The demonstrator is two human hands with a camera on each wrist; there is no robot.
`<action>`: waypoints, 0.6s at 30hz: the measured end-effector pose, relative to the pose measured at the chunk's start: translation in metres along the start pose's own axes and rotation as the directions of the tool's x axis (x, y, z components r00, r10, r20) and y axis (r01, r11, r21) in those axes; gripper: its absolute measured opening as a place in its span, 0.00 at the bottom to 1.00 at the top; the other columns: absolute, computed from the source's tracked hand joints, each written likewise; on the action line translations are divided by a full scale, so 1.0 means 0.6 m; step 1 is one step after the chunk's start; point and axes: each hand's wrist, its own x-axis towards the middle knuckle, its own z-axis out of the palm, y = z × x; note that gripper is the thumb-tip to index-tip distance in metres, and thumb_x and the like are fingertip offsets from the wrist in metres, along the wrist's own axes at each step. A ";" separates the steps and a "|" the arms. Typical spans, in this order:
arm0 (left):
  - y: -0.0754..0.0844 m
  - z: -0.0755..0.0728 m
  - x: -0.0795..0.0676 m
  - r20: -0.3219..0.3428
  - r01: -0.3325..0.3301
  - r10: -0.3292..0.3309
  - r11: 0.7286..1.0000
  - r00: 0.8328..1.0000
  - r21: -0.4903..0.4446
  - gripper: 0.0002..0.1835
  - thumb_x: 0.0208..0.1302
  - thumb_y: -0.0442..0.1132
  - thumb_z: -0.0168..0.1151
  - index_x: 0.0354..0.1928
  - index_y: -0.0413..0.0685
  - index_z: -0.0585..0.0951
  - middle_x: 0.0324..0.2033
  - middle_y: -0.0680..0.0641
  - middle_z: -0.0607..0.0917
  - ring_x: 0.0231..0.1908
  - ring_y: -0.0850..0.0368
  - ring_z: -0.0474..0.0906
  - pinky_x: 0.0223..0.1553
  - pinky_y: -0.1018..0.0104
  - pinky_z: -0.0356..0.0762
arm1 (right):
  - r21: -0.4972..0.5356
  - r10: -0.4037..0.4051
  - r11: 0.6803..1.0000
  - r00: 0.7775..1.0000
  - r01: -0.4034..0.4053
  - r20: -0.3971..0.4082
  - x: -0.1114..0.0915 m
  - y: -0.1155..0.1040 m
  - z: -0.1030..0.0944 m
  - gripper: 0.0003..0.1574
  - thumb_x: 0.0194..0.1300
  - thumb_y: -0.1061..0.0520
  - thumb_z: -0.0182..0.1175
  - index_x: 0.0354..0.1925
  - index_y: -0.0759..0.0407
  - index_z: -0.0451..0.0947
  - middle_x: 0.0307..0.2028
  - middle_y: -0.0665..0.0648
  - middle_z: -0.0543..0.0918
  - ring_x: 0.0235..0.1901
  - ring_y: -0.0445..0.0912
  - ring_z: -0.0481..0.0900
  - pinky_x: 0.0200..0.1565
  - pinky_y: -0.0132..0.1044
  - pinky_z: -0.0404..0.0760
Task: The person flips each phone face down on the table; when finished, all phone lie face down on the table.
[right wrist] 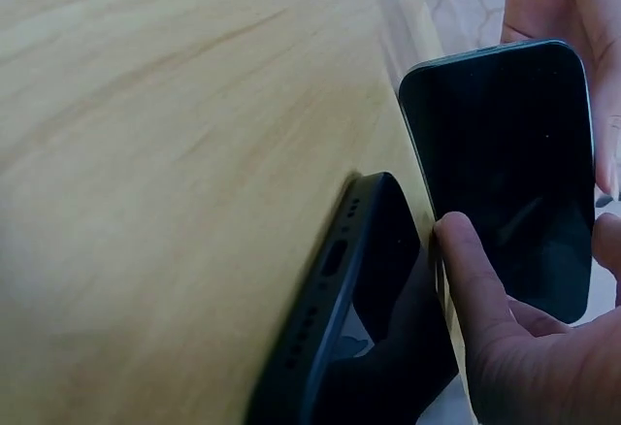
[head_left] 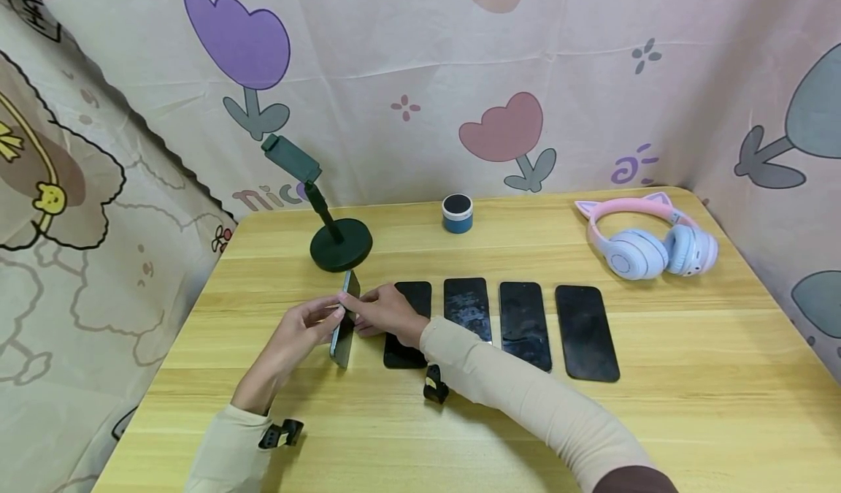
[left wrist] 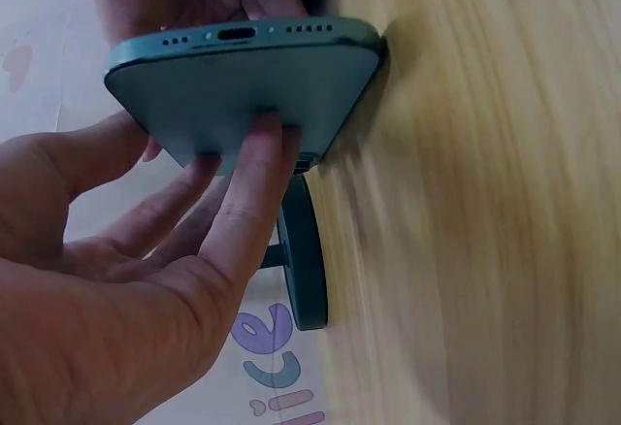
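Observation:
A smartphone (head_left: 344,332) with a green back stands on its long side edge, left of a row of black phones. My left hand (head_left: 298,336) grips it from the left; in the left wrist view its fingertips (left wrist: 260,139) lie against the green back (left wrist: 194,95). From the other side my right hand (head_left: 394,312) holds the same phone, thumb at the upper edge. One right finger (right wrist: 466,260) touches the dark screen (right wrist: 500,153) near its lower edge in the right wrist view. The nearest flat phone (head_left: 407,347) lies partly beneath the right hand.
Further right, more phones lie face up: one with a smudged screen (head_left: 465,304), another (head_left: 523,318), and the rightmost (head_left: 587,332). Behind are a dark green desk lamp (head_left: 340,246), a small blue speaker (head_left: 458,219) and cat-ear headphones (head_left: 637,252). Patterned cloth (head_left: 368,40) hangs beyond the wooden table (head_left: 690,361).

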 end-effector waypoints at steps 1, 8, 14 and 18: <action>0.000 0.001 0.000 0.002 0.002 -0.002 1.000 1.000 0.001 0.32 0.75 0.53 0.59 0.73 0.44 0.69 0.64 0.34 0.75 0.61 0.40 0.76 0.55 0.56 0.80 | 0.004 -0.001 1.000 1.000 0.001 0.002 0.000 0.000 0.000 0.37 0.70 0.38 0.63 0.55 0.71 0.81 0.41 0.66 0.87 0.40 0.55 0.88 0.43 0.43 0.86; 0.000 0.004 -0.001 0.031 0.003 -0.003 1.000 1.000 0.000 0.33 0.74 0.55 0.58 0.74 0.47 0.68 0.66 0.34 0.73 0.61 0.40 0.76 0.55 0.55 0.80 | 0.040 -0.003 0.999 1.000 0.003 0.005 0.000 0.000 -0.004 0.32 0.72 0.41 0.62 0.53 0.69 0.83 0.41 0.67 0.87 0.42 0.56 0.88 0.43 0.42 0.86; -0.002 0.006 -0.001 0.074 -0.006 0.009 0.999 0.997 -0.032 0.34 0.75 0.54 0.57 0.76 0.47 0.65 0.69 0.32 0.69 0.63 0.38 0.74 0.57 0.55 0.79 | 0.064 -0.020 0.998 1.000 0.020 -0.001 0.000 -0.001 -0.005 0.26 0.73 0.45 0.62 0.51 0.68 0.84 0.37 0.63 0.88 0.39 0.51 0.89 0.40 0.39 0.86; -0.004 0.009 0.001 0.089 -0.027 0.030 0.999 0.996 -0.032 0.34 0.75 0.53 0.57 0.76 0.46 0.65 0.68 0.32 0.70 0.63 0.39 0.74 0.56 0.55 0.79 | 0.082 -0.041 0.996 0.999 0.043 -0.030 -0.001 -0.005 -0.006 0.23 0.72 0.51 0.64 0.51 0.71 0.83 0.33 0.61 0.88 0.35 0.49 0.89 0.38 0.38 0.87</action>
